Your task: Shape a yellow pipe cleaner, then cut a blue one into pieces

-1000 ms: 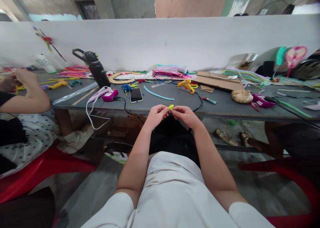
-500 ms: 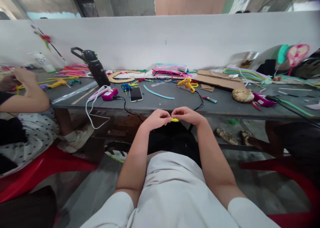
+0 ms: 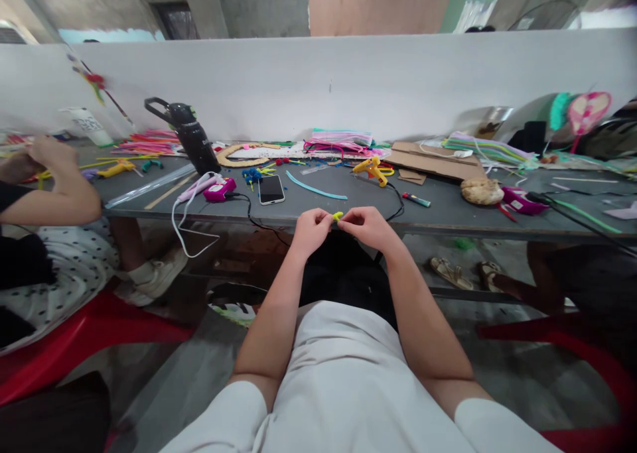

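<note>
A small yellow pipe-cleaner piece is pinched between my left hand and my right hand, just in front of the near edge of the grey table. Both hands have their fingers curled closed around it, thumbs and forefingers meeting at the piece. Most of the piece is hidden by my fingertips. On the table just beyond lie a light blue strip and a black phone.
A yellow glue gun with a black cord, a black water bottle, a pink gadget with a white cable, cardboard and piles of coloured pipe cleaners lie on the table. Another person's arm works at the left. Red chairs stand on both sides.
My hands dipped lower half a second ago, then rose back to the table edge, still pinching the yellow piece. The view tilted slightly.
</note>
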`<state>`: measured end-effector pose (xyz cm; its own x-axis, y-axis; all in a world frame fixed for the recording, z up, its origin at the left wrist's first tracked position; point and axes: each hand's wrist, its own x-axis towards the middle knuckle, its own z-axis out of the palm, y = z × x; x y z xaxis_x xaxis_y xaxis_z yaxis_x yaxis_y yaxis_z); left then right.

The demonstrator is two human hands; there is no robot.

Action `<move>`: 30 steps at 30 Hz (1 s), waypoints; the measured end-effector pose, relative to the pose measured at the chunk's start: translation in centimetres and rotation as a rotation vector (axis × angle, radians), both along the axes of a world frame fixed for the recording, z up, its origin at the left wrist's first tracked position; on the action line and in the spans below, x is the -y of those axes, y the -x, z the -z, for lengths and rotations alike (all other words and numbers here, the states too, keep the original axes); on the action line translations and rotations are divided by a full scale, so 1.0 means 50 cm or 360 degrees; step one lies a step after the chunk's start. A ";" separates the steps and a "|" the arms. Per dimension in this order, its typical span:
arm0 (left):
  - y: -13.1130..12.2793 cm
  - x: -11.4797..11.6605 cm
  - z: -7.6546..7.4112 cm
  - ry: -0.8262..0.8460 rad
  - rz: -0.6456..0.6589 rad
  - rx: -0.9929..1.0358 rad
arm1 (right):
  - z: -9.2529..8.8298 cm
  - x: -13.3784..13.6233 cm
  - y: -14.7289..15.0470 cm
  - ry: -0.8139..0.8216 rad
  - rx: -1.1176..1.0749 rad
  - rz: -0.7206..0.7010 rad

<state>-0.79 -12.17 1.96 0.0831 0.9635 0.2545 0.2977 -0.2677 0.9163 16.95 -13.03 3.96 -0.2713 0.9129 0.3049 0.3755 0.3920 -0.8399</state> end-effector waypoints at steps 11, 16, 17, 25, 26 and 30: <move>0.008 0.014 -0.022 0.0478 0.0746 0.0828 | 0.088 -0.037 -0.011 0.0733 -0.0951 -0.0550; 0.006 0.018 -0.021 0.0359 0.0688 0.0585 | 0.081 -0.038 -0.020 0.0818 -0.0857 -0.0587; 0.006 0.017 -0.019 0.0302 0.0647 0.0547 | 0.078 -0.038 -0.024 0.0816 -0.0851 -0.0568; 0.006 0.001 0.002 0.0124 0.0265 0.0174 | 0.042 -0.010 -0.038 0.0198 -0.0579 -0.0474; 0.006 0.001 0.004 0.0152 0.0283 0.0160 | 0.039 -0.008 -0.033 0.0143 -0.0481 -0.0487; 0.010 0.005 0.005 0.0148 0.0382 0.0085 | 0.041 -0.013 -0.008 0.0094 -0.0426 -0.0285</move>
